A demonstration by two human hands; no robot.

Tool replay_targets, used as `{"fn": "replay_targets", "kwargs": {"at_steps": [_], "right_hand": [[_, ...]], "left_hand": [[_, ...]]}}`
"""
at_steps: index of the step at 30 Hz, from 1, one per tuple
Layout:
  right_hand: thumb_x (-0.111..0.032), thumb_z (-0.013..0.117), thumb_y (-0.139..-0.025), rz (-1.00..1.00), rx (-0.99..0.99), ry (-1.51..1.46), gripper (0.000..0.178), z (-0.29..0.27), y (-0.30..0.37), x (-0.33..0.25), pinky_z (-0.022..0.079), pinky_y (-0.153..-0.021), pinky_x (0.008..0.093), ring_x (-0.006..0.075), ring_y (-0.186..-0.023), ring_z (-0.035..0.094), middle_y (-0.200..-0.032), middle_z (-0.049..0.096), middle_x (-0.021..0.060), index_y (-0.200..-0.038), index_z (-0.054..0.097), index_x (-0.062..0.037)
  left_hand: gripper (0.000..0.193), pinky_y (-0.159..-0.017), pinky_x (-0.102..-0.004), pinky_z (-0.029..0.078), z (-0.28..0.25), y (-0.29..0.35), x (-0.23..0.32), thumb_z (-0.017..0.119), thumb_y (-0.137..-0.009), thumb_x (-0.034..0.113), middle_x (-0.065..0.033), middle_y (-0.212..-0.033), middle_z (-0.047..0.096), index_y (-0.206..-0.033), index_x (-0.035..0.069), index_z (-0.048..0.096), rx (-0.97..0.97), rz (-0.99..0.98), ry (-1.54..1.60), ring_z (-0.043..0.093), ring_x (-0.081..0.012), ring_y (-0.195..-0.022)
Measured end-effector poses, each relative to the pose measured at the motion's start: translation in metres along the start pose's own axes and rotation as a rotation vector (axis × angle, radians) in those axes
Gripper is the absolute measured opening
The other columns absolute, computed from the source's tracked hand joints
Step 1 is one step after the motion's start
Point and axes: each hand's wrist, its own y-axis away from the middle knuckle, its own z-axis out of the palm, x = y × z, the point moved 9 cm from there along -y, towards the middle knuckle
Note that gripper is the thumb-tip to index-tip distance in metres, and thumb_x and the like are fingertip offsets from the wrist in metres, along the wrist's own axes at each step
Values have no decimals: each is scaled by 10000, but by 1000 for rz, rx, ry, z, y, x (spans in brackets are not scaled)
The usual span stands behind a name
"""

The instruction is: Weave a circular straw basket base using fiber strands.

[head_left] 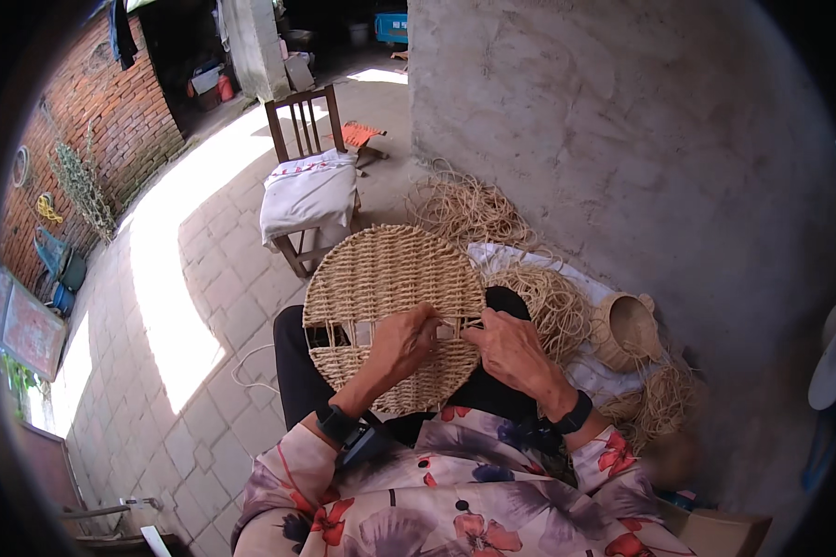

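A round mat woven from straw cord [381, 265] lies across my dark-trousered lap. An unwoven gap with bare crosswise strands runs over it below the middle. At the gap, my left hand [405, 340] is closed, its fingertips pinching at the cord near the centre. My right hand [513, 351] is closed at the mat's right edge, with thumb and finger pinched on the straw cord there. Short stretches of cord show between the two hands. The fingertips partly hide what they grip. A loose strand [241, 364] trails over the paving left of my lap.
Heaps of loose straw cord [548, 302] lie on a white sheet [581, 371] to my right, beside a woven basket [625, 330] on its side. Another pile [464, 206] sits against the grey wall [613, 121]. Ahead stand a wooden chair [308, 190] and a low orange stool [359, 134].
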Motion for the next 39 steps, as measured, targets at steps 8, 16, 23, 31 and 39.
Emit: {"fn": "replay_targets", "kwargs": {"at_steps": [8, 16, 23, 31, 39], "right_hand": [[57, 527, -821, 261, 143, -707, 149, -4, 10, 43, 524, -699, 351, 278, -780, 661, -850, 636, 136, -939, 602, 6], [65, 552, -812, 136, 204, -589, 141, -5, 11, 38, 532, -693, 353, 276, -751, 658, -843, 626, 133, -916, 626, 5], [-37, 596, -922, 10, 485, -546, 130, -49, -37, -23, 539, -716, 306, 202, -789, 680, -949, 675, 118, -1027, 664, -6], [-86, 647, -938, 71, 340, -985, 174, -14, -32, -41, 516, -699, 277, 171, -777, 663, -890, 679, 105, -1094, 680, -16], [-18, 675, -830, 211, 368, -392, 75, -7, -18, -21, 524, -601, 375, 315, -685, 680, -810, 666, 129, -846, 603, -13]], "left_hand": [[137, -489, -208, 362, -1, 30, -34, 521, -1021, 175, 35, -714, 558, -954, 70, 579, -64, -401, 1048, 448, -34, -552], [118, -498, -213, 442, 6, 49, -60, 552, -1009, 171, 5, -747, 588, -986, 59, 579, 61, -675, 1358, 507, -56, -567], [143, -571, -212, 479, -72, 59, -29, 555, -1012, 121, -16, -801, 612, -1108, 29, 604, 30, -393, 1118, 562, -64, -635], [217, -600, -207, 501, -80, 37, -7, 597, -995, 111, -67, -933, 687, -1191, 22, 577, 83, -217, 1159, 596, -59, -661], [351, -635, -448, 532, -43, 43, -8, 609, -871, 56, -128, -772, 695, -1216, 102, 562, 73, -45, 143, 682, -349, -701]]}}
